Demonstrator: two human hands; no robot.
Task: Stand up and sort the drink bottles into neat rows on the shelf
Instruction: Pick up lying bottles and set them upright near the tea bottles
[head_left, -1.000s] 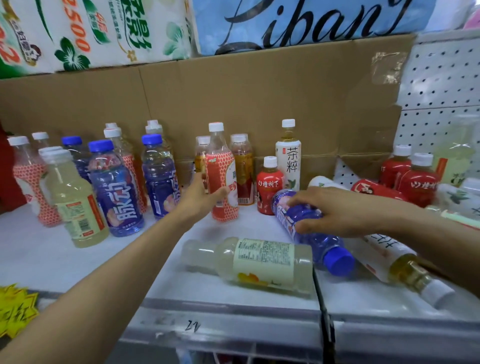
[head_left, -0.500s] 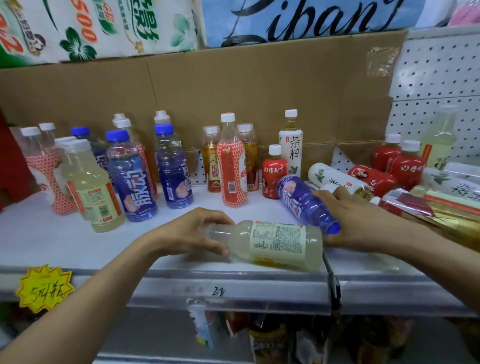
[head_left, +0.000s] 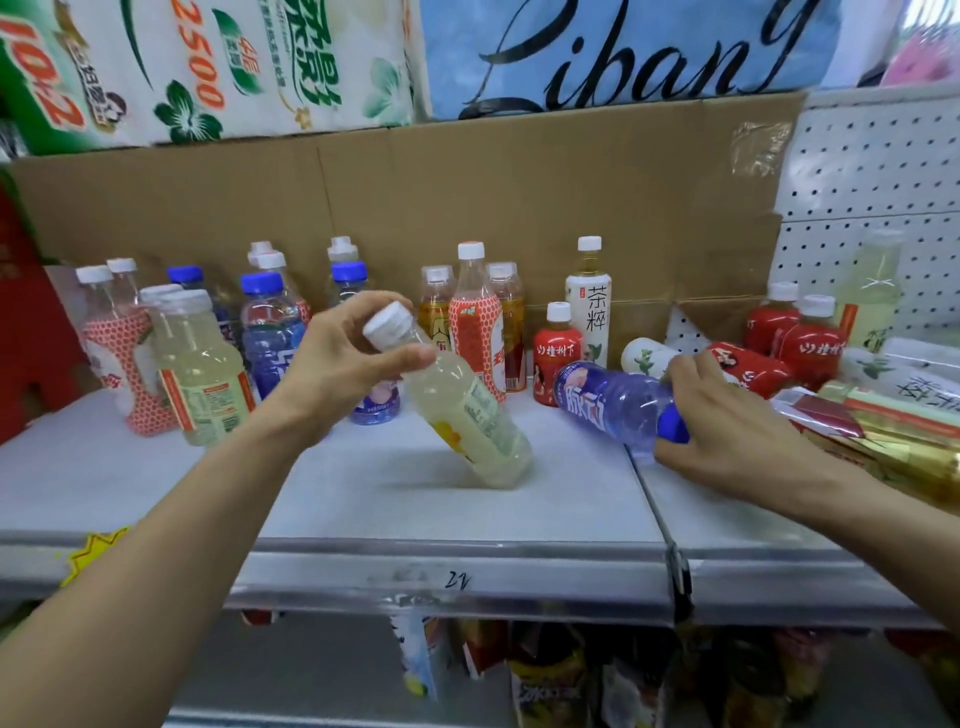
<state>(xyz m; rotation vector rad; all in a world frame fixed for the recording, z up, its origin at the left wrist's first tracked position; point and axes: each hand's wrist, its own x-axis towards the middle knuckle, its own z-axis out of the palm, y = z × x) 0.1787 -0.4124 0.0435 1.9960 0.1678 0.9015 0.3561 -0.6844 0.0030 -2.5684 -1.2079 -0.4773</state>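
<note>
While tilted, pale bottle (head_left: 467, 415), bare shelf (head_left: 363, 499) front

Light was bright and even from overhead w/ soft shadow under the tilted pale bottle (head_left: 464, 410) on the shelf (head_left: 363, 499). Wide-angle lens bowed the edges (shelf lip curved). Lower shelf goods were dim, blurry; slight motion blur overall.

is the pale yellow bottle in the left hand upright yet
No, tilted: the pale yellow bottle leans, base on the shelf, left hand gripping its neck.

cardboard backing (head_left: 519, 208), white pegboard wall (head_left: 872, 171)
</note>
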